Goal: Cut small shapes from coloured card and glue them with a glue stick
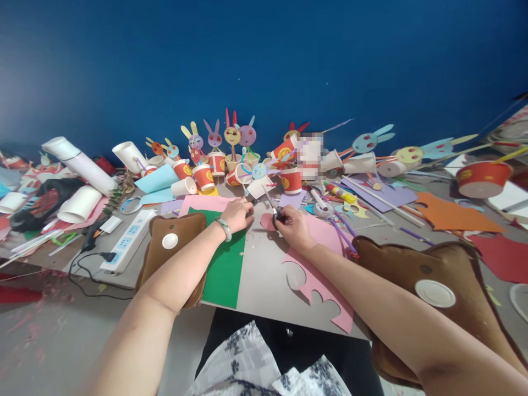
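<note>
Pink scalloped paper (313,275), lower centre, is only partly cut; our right hand (295,224) clamps black-handled metal scissors (275,211); our left hand (236,214): grip unclear.

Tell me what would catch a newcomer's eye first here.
First, the colourful paper rabbit heads lined up before the deep blue wall, some above red cups. Next, the bright green sheet near the table's front edge, left of centre. Then the right hand, holding scissors mid-table.
</note>
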